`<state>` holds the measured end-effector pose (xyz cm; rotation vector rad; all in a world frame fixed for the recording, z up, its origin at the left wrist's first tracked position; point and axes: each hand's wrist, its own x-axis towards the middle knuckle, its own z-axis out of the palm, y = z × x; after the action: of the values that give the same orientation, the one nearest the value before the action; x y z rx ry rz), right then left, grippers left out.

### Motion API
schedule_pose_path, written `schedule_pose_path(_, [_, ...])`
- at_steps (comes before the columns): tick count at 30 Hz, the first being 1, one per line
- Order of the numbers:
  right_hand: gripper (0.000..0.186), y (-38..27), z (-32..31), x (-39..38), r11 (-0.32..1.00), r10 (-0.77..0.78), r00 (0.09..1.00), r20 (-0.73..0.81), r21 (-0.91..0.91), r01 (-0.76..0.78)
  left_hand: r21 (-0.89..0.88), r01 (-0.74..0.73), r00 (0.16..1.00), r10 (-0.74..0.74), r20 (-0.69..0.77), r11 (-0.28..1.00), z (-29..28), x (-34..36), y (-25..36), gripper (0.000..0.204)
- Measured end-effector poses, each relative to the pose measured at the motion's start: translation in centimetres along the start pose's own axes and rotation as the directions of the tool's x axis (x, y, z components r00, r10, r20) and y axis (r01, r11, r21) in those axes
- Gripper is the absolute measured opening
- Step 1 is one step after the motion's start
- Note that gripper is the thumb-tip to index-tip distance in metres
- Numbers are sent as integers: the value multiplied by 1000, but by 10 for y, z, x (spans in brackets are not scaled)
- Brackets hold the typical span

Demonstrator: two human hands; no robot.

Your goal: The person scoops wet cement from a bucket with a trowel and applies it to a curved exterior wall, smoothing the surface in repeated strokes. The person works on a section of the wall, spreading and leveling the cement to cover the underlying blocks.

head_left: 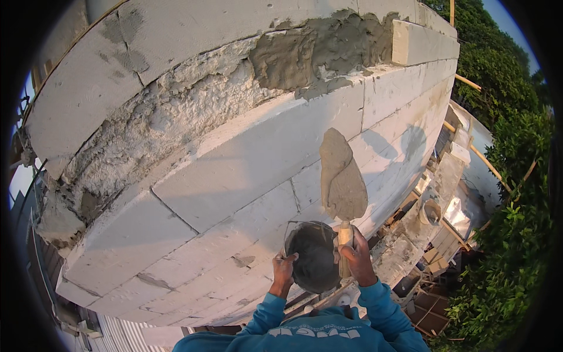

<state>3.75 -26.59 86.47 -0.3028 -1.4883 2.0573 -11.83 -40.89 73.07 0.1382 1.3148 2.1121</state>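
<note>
While the left hand (283,265) curls its fingers (288,258) around the rim of a dark round bucket (315,256), holding it just below the white block wall (234,158), the right hand (355,256) is closed tight on the pale wooden handle of a trowel (342,179). The trowel's blade points up in front of the wall, coated in grey mortar. The work seems to be at the loading stage: mortar lifted from the bucket and ready to be pressed on. The next move likely calls for a firm sweep up to the rough gap (193,100) high on the wall, above and left of the bucket, with the blade kept level enough that the load does not slide off.

The wall is of large smooth pale blocks with thin joints. The gap is crumbly and pitted, and its right part is already packed with wet, lumpy grey mortar (319,50). To the right of the wall, well below, lie scaffold planks (437,234) and dense green trees (504,176).
</note>
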Motion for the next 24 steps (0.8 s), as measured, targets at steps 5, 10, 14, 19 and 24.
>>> schedule_pose_path(5, [51, -66, 61, 80, 950, -226, 974, -29, 213, 227, -14, -25, 994, 23, -108, 1000, -25, -22, 9, 43])
schedule_pose_path(10, [38, -103, 98, 150, 931, -288, 929, -233, 157, 329, 49, -96, 976, 103, -190, 994, -45, -40, 12, 46])
schedule_pose_path(14, [49, -107, 131, 224, 906, -379, 810, -448, 0, 424, 16, -120, 971, 120, -206, 993, -62, -43, 5, 41])
schedule_pose_path(19, [62, -139, 185, 299, 913, -382, 750, -540, -95, 396, 92, -89, 954, 111, -279, 992, -72, -49, 7, 39])
schedule_pose_path(24, [73, -146, 211, 289, 873, -472, 748, -467, -131, 469, 11, -136, 956, 134, -263, 991, -67, -54, 13, 43])
